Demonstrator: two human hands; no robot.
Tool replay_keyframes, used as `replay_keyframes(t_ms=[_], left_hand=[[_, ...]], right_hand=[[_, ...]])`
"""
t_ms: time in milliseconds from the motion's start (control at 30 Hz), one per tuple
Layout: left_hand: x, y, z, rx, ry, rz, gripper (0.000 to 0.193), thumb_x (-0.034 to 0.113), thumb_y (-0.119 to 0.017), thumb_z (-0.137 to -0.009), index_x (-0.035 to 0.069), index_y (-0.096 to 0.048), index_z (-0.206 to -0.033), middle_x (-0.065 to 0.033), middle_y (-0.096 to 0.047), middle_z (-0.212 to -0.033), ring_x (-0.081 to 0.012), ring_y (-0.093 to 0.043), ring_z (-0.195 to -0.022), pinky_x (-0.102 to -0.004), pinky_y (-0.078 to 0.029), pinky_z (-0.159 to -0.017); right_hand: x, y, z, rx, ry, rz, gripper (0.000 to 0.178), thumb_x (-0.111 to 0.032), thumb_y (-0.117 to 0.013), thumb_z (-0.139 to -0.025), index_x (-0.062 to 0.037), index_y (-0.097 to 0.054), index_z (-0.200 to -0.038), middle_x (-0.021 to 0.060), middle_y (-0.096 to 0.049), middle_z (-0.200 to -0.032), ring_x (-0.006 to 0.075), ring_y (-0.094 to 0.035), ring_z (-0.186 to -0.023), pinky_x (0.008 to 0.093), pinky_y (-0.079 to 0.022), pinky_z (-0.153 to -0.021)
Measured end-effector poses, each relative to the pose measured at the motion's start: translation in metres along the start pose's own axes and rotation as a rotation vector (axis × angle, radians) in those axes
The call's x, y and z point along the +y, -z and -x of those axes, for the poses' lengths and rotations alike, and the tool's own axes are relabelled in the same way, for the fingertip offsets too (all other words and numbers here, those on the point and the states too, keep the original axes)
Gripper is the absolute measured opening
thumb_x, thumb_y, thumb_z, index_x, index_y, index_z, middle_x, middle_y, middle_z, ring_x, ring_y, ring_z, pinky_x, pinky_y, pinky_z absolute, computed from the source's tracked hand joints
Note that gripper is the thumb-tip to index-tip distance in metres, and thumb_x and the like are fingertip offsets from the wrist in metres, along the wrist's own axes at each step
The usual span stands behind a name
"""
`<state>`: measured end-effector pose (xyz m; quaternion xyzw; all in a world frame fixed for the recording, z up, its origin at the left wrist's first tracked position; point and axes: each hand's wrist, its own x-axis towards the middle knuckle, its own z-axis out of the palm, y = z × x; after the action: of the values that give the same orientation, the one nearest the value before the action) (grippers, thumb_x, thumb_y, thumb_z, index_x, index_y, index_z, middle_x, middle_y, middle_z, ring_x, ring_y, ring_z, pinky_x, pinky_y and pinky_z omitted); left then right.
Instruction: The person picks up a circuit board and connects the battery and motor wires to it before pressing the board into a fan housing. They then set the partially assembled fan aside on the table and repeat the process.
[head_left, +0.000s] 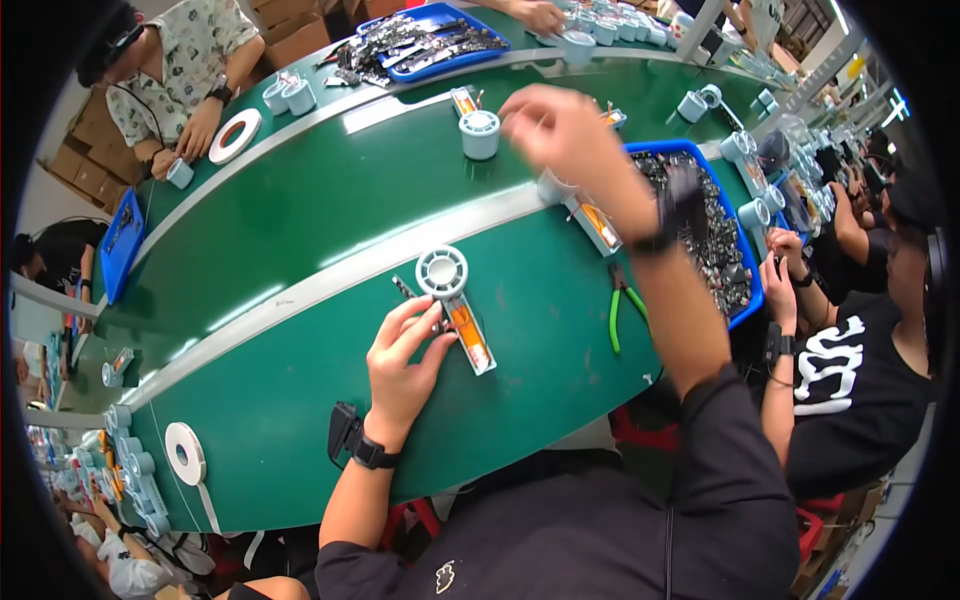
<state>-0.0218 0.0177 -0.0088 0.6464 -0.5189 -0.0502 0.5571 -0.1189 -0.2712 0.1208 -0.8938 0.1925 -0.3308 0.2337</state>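
Note:
On the green table lies a light-blue handheld fan body (442,272), its round head away from me and its open handle (468,335) showing an orange part inside. Against the handle, my left hand (402,355) is closed, thumb and forefinger pinching a small dark part (440,326) whose exact kind I cannot make out. A narrow dark strip (403,287) shows just beyond those fingers. My right hand (565,130) is stretched out over the belt, blurred, with its fingers bent beside another fan body (480,135). Whether it holds anything is unclear.
Right of me are green-handled pliers (622,308), another fan body (597,225) and a blue tray of small dark parts (748,262). A white tape roll (185,453) lies at left. A metal rail (400,245) separates table and belt. Co-workers sit across and at right.

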Motion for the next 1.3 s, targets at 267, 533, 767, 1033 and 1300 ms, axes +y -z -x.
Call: replay_keyframes(t_ms=[267,533,767,1033,1300], left_hand=[[-0.001,-0.001,-0.005,-0.042,0.034,0.071,0.038,-0.006,-0.078,-0.083,0.0,-0.072,-0.12,-0.0141,-0.065,-0.125,-0.0224,-0.073,-0.099,-0.0306,-0.065,-0.083],[-0.001,0.001,-0.007,-0.03,0.033,0.126,0.035,-0.004,-0.078,-0.084,0.0,-0.072,-0.118,-0.0142,-0.064,-0.124,-0.0238,-0.072,-0.101,-0.0308,-0.065,-0.082],[-0.009,-0.001,0.0,-0.07,0.076,0.124,0.032,-0.001,-0.077,-0.086,0.0,-0.071,-0.118,-0.0129,-0.064,-0.125,-0.0223,-0.073,-0.099,-0.0305,-0.063,-0.082],[-0.001,0.004,-0.002,-0.049,0.021,0.054,0.033,0.002,-0.079,-0.085,0.001,-0.071,-0.117,-0.0113,-0.066,-0.122,-0.0234,-0.073,-0.093,-0.0329,-0.061,-0.078],[-0.03,-0.003,0.006,-0.115,-0.1,0.055,0.037,0.011,-0.077,-0.088,0.004,-0.07,-0.123,-0.0105,-0.065,-0.125,-0.0255,-0.068,-0.106,-0.0355,-0.055,-0.095]], right_hand=[[0.183,-0.005,-0.049,-0.222,-0.409,0.698,0.077,-0.042,-0.083,-0.073,-0.0107,-0.057,-0.139,0.0239,-0.06,-0.136,0.0391,-0.06,-0.125,0.049,-0.052,-0.1],[0.172,-0.011,-0.13,-1.26,0.33,0.532,0.09,-0.054,-0.084,-0.07,-0.0163,-0.053,-0.145,0.0218,-0.053,-0.147,0.0342,-0.056,-0.13,0.0456,-0.048,-0.106],[0.12,-0.078,-0.106,-0.688,-0.568,0.63,0.11,-0.084,-0.065,-0.07,-0.0024,-0.058,-0.143,0.0253,-0.049,-0.153,0.0417,-0.052,-0.136,0.0456,-0.033,-0.118],[-0.033,-0.09,-0.078,-0.521,0.131,0.25,0.07,-0.05,-0.077,-0.073,0.0035,-0.069,-0.117,0.022,-0.072,-0.101,0.0376,-0.068,-0.097,0.0428,-0.052,-0.086],[-0.229,-0.212,0.037,-0.964,0.896,-0.033,0.057,-0.05,-0.078,-0.061,-0.0046,-0.073,-0.095,0.014,-0.067,-0.109,0.036,-0.059,-0.106,0.0492,-0.054,-0.087]])
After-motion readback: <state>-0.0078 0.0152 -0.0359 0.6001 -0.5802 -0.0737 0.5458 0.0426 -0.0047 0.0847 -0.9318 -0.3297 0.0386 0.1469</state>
